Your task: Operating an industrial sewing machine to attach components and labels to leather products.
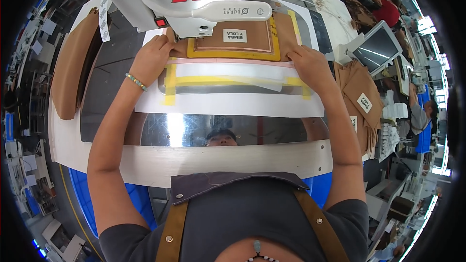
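Observation:
A flat brown panel (286, 39), which looks like leather, lies under the head of a white sewing machine (167, 0). Around its middle sits a yellow rectangular frame (233, 57), and a white label (235, 36) shows inside. My left hand (154, 53), with a beaded bracelet on its wrist, grips the panel's left edge beside the machine head with curled fingers. At the right edge, my right hand (308, 64) has its fingers bent down onto the same panel. Both fingertips are partly hidden. A pink strip (233, 61) runs along the near side.
Yellow tape (170, 87) and white sheet (228, 106) lie nearer me, before a shiny metal plate (242, 131). Labelled brown pieces (361, 85) are stacked at right, below a small screen (376, 47). A brown padded piece (73, 68) stands at left. Other people work far right.

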